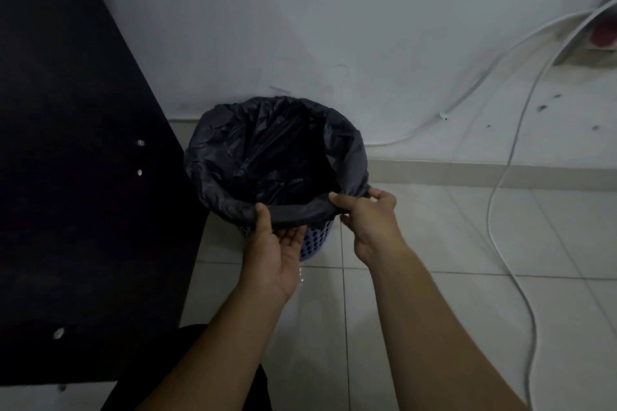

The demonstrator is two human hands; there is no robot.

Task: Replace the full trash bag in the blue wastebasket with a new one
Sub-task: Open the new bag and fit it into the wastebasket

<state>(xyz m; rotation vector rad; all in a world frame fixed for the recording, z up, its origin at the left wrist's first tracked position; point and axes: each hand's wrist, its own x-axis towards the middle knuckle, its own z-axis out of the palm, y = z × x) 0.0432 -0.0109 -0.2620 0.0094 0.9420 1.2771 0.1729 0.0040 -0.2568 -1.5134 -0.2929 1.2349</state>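
A dark panel is seen filling the left of the frame, just beside the basket at centre. White cables are trailed over the tiled floor at right, well apart from it. The black bag is spread open inside the basket, its edge folded over the rim. At lower centre the near edge is pinched by the left hand, thumb on top, fingers beneath. Just right of it, the same edge is gripped by the right hand, fingers curled round it.
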